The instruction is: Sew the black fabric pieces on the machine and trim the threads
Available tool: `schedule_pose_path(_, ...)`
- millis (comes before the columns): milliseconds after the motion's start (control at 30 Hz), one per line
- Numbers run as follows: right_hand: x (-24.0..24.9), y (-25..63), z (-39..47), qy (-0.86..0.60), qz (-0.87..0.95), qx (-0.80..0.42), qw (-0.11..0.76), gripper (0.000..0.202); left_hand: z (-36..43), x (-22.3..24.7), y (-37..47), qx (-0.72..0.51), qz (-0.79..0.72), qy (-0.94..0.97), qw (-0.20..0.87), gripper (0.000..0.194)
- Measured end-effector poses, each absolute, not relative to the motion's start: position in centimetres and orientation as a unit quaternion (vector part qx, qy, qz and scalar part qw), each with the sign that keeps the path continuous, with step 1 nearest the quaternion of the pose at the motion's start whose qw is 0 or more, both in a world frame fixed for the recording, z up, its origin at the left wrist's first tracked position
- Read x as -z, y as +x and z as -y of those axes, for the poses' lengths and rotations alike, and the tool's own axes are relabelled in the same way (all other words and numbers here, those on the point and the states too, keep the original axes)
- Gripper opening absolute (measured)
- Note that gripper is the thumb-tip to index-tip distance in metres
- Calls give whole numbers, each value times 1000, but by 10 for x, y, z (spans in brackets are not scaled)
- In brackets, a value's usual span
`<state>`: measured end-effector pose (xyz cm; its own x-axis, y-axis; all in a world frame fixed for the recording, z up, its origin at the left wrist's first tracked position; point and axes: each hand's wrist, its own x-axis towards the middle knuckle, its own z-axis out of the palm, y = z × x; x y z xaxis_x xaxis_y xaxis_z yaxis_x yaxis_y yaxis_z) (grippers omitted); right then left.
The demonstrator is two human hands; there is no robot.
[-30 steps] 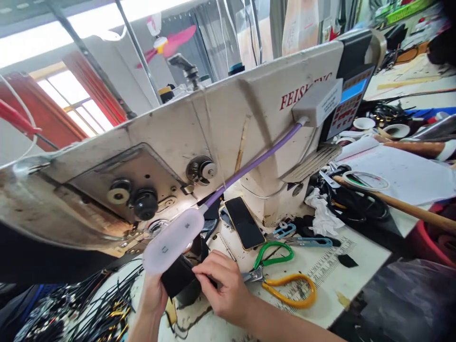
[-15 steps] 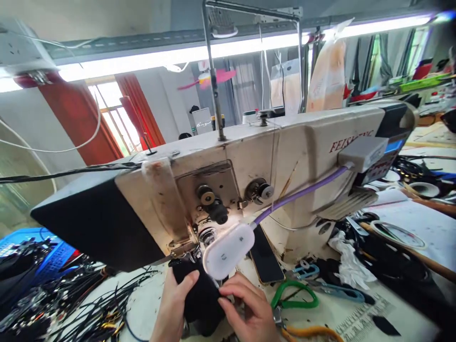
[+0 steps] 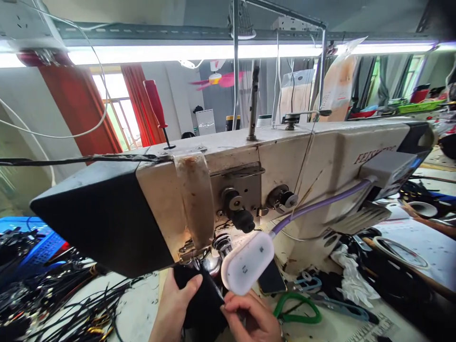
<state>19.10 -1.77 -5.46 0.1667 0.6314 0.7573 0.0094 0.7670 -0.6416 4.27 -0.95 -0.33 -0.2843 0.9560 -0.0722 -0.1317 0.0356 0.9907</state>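
A piece of black fabric (image 3: 203, 304) lies under the head of a sewing machine (image 3: 228, 190), its far end close to the needle area. My left hand (image 3: 174, 304) grips the fabric's left side, thumb on top. At its right edge my right hand (image 3: 252, 313) pinches the fabric between thumb and fingertips. A white lamp (image 3: 248, 263) on a purple flexible neck hangs just above my right hand and covers part of the machine's working area. The needle itself is hard to make out.
Right of my hands lie green-handled scissors (image 3: 299, 308), blue-handled snips (image 3: 342, 306) and a dark phone (image 3: 272, 279). On the left, black cords (image 3: 89, 304) spread beside a blue basket (image 3: 42, 247). A red screwdriver (image 3: 156, 107) stands on the machine.
The view has shifted, so the machine and lamp appear farther right and slightly lower. Both hands keep hold of the black fabric, with little movement of their own.
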Motion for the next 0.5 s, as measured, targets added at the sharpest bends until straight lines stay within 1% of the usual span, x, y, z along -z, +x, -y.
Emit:
schedule_pose_path(300,50,190,19,-275,612,-200,714,20,2,16,37,-599,-551,366,450,71)
schedule_pose_path(500,57,190,20,-300,607,-212,704,15,5,10,39,-597,-532,361,480,77)
